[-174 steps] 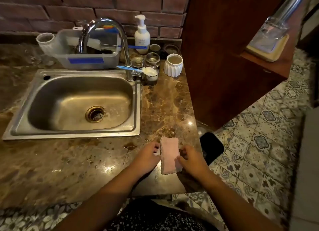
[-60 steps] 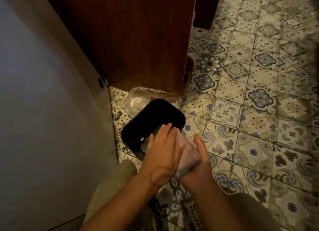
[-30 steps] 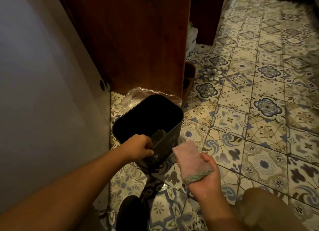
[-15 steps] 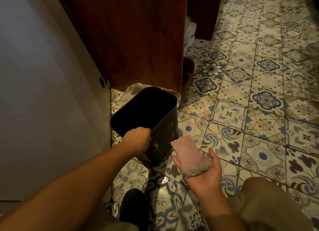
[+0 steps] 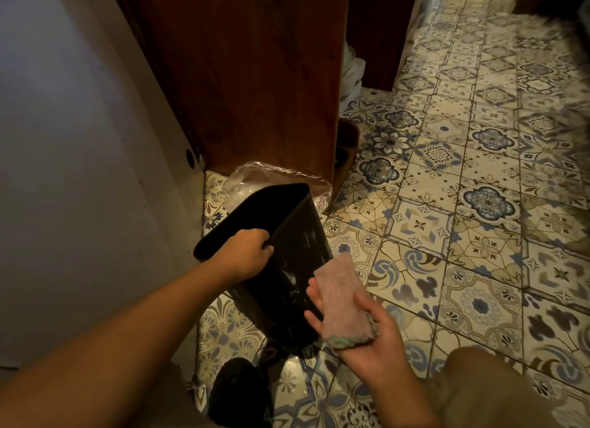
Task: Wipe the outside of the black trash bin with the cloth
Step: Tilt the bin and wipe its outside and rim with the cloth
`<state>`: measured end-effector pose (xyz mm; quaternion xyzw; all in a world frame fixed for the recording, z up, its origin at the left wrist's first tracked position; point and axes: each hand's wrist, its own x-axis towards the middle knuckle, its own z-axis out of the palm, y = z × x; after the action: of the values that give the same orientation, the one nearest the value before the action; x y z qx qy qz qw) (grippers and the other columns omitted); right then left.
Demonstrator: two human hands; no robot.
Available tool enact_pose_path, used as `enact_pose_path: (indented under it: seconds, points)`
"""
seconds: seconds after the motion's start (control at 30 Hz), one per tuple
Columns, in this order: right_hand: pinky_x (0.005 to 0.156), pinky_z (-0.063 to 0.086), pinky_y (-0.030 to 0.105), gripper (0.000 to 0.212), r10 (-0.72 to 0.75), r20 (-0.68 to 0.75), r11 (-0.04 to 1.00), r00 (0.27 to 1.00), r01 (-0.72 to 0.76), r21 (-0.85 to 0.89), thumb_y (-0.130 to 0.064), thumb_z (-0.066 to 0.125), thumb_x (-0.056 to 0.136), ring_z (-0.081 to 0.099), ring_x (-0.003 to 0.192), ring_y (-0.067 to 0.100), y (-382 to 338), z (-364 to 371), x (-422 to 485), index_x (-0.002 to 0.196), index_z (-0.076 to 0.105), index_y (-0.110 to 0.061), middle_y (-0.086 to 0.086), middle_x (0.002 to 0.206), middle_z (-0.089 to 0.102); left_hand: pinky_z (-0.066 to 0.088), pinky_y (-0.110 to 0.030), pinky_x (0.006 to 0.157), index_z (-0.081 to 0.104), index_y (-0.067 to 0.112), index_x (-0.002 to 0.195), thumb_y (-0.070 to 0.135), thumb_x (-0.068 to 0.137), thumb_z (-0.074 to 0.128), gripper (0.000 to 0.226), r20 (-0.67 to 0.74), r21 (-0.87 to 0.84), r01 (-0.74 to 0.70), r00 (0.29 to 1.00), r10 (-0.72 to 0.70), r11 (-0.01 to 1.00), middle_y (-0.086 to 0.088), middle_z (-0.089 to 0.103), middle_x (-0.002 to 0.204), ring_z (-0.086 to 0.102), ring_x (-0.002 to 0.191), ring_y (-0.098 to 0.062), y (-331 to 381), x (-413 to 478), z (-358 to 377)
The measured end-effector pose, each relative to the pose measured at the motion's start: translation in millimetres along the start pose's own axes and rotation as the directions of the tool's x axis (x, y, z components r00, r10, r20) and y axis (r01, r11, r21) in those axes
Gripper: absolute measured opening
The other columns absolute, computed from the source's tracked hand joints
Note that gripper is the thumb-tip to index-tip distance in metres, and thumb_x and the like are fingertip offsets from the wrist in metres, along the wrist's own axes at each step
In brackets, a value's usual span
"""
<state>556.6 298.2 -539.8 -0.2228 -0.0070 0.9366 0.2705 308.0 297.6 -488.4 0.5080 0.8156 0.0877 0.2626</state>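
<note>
The black trash bin (image 5: 289, 268) stands on the patterned floor, tilted with its open mouth turned to the left. My left hand (image 5: 244, 256) grips its near rim, fingers curled inside the opening. My right hand (image 5: 367, 338) lies palm up just right of the bin's glossy side wall. On that palm rests the folded pink cloth (image 5: 341, 298) with a greenish edge, pinned by the thumb. The cloth's far end sits close against the bin's wall; I cannot tell whether it touches.
A tall brown wooden cabinet (image 5: 242, 76) rises behind the bin, with a crumpled clear plastic bag (image 5: 252, 175) at its foot. A pale wall (image 5: 70, 140) closes the left side. Patterned floor tiles (image 5: 463, 204) spread to the right. My knee (image 5: 498, 392) is at the bottom right.
My left hand has tipped the bin further over, mouth to the left, exposing more of its side. My right hand has brought the cloth in closer to that side.
</note>
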Motion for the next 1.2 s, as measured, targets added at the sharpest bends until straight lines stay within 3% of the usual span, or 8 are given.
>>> enact_pose_path:
  seconds: [0.13, 0.27, 0.4, 0.53, 0.67, 0.83, 1.03, 1.2]
  points:
    - [0.114, 0.031, 0.065, 0.096, -0.004, 0.066, 0.995, 0.998, 0.011, -0.096, 0.002, 0.072, 0.062, 0.054, 0.133, 0.039, -3, 3, 0, 0.150, 0.041, -0.018, 0.020, 0.146, 0.054, 0.054, -0.036, 0.073, 0.066, 0.011, 0.106, 0.026, 0.101, 0.051, 0.021, 0.012, -0.025, -0.019, 1.000, 0.019, 0.999, -0.006, 0.067, 0.097, 0.066, 0.085, -0.022, 6, -2, -4]
    - [0.103, 0.049, 0.053, 0.093, -0.036, 0.046, 0.991, 0.998, 0.042, -0.129, -0.011, 0.086, 0.065, 0.057, 0.131, 0.037, -7, 10, 2, 0.148, 0.043, -0.014, 0.018, 0.145, 0.056, 0.053, -0.036, 0.074, 0.066, 0.009, 0.110, 0.027, 0.102, 0.050, 0.025, 0.013, -0.038, -0.036, 0.999, 0.036, 0.999, -0.010, 0.067, 0.100, 0.065, 0.086, -0.023, 8, -1, -3]
    - [0.084, 0.061, 0.043, 0.055, -0.082, -0.060, 0.972, 0.995, 0.066, -0.223, -0.015, 0.053, 0.091, 0.066, 0.115, 0.035, -9, 14, 10, 0.145, 0.046, -0.008, 0.021, 0.136, 0.063, 0.044, -0.031, 0.064, 0.063, 0.009, 0.103, 0.030, 0.103, 0.047, 0.027, 0.004, -0.109, -0.045, 0.999, 0.045, 0.993, -0.006, 0.062, 0.088, 0.058, 0.073, -0.017, 4, 1, -1]
    - [0.096, 0.057, 0.047, 0.057, -0.160, -0.106, 0.947, 0.981, 0.122, -0.298, 0.000, 0.045, 0.089, 0.070, 0.111, 0.035, -9, 13, 21, 0.145, 0.044, -0.010, 0.026, 0.127, 0.067, 0.039, -0.033, 0.062, 0.056, 0.010, 0.090, 0.032, 0.105, 0.043, 0.030, -0.038, -0.105, -0.047, 0.998, 0.043, 0.993, 0.000, 0.052, 0.073, 0.051, 0.065, -0.019, 4, 3, -1]
    - [0.096, 0.051, 0.039, 0.055, -0.298, -0.125, 0.706, 0.946, 0.130, -0.696, 0.011, 0.041, 0.095, 0.067, 0.118, 0.024, -16, 10, 34, 0.137, 0.053, -0.021, 0.009, 0.121, 0.073, 0.038, -0.032, 0.061, 0.055, 0.014, 0.088, 0.032, 0.105, 0.042, 0.028, -0.034, -0.126, -0.045, 0.999, 0.041, 0.991, 0.000, 0.052, 0.074, 0.050, 0.063, -0.015, 5, 3, -5]
    - [0.084, 0.055, 0.032, 0.052, -0.355, -0.090, 0.397, 0.931, 0.063, -0.916, 0.007, 0.052, 0.091, 0.071, 0.108, 0.015, -28, 10, 54, 0.133, 0.060, -0.024, -0.003, 0.112, 0.076, 0.038, -0.031, 0.059, 0.057, 0.006, 0.091, 0.032, 0.106, 0.042, 0.034, -0.012, -0.125, -0.068, 0.998, 0.067, 0.990, -0.001, 0.053, 0.075, 0.050, 0.064, -0.015, 6, 2, -5]
    - [0.078, 0.045, 0.010, 0.044, -0.526, 0.249, -0.153, 0.813, 0.198, -0.968, -0.002, 0.056, 0.095, 0.059, 0.104, 0.004, -19, 15, 83, 0.133, 0.060, -0.023, -0.006, 0.117, 0.057, 0.039, -0.030, 0.058, 0.055, 0.014, 0.083, 0.031, 0.105, 0.042, 0.030, -0.015, -0.170, -0.071, 0.998, 0.069, 0.983, 0.000, 0.054, 0.075, 0.052, 0.066, -0.014, 6, 0, 6]
    - [0.106, 0.049, 0.036, 0.056, -0.594, 0.427, -0.348, 0.682, 0.260, -0.901, 0.008, 0.054, 0.088, 0.059, 0.126, 0.017, 2, 18, 114, 0.137, 0.061, -0.016, 0.003, 0.134, 0.065, 0.037, -0.032, 0.060, 0.053, 0.014, 0.079, 0.030, 0.105, 0.043, 0.032, -0.055, -0.241, -0.076, 0.996, 0.065, 0.968, -0.002, 0.053, 0.074, 0.050, 0.066, -0.015, 4, -1, 14]
